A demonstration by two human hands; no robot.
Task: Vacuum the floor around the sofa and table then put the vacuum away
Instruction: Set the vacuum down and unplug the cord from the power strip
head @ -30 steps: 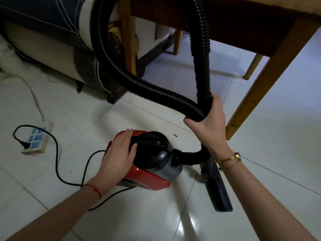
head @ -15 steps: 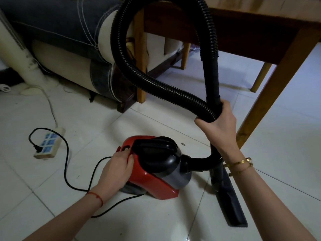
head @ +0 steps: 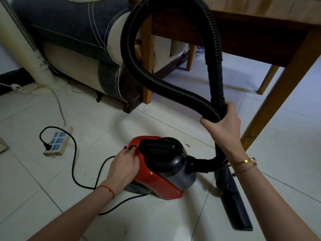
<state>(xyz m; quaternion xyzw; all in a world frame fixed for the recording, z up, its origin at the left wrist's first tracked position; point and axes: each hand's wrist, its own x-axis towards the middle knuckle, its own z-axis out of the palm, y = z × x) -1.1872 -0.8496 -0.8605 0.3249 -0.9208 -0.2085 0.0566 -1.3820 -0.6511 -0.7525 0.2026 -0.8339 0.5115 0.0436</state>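
A small red and black vacuum [head: 161, 173] sits on the white tiled floor. My left hand [head: 124, 166] rests on its red rear end, a fingertip on a black button there. Its ribbed black hose [head: 139, 63] loops up high and comes back down. My right hand [head: 224, 129] grips the hose loop together with the rigid wand [head: 216, 80]. The flat black floor nozzle [head: 233, 199] stands on the tiles under my right forearm. The sofa [head: 73, 30] is at the back left, the wooden table [head: 271, 26] at the back right.
The vacuum's black cord [head: 74, 160] runs across the floor to a white power strip [head: 57, 141] on the left. A white tower fan [head: 22, 44] stands at the far left. Wooden table legs [head: 276, 94] stand close on the right.
My left hand slid from the top of the vacuum's body back to its red rear end, onto the button. The view pulled back and up; my right hand kept its hold.
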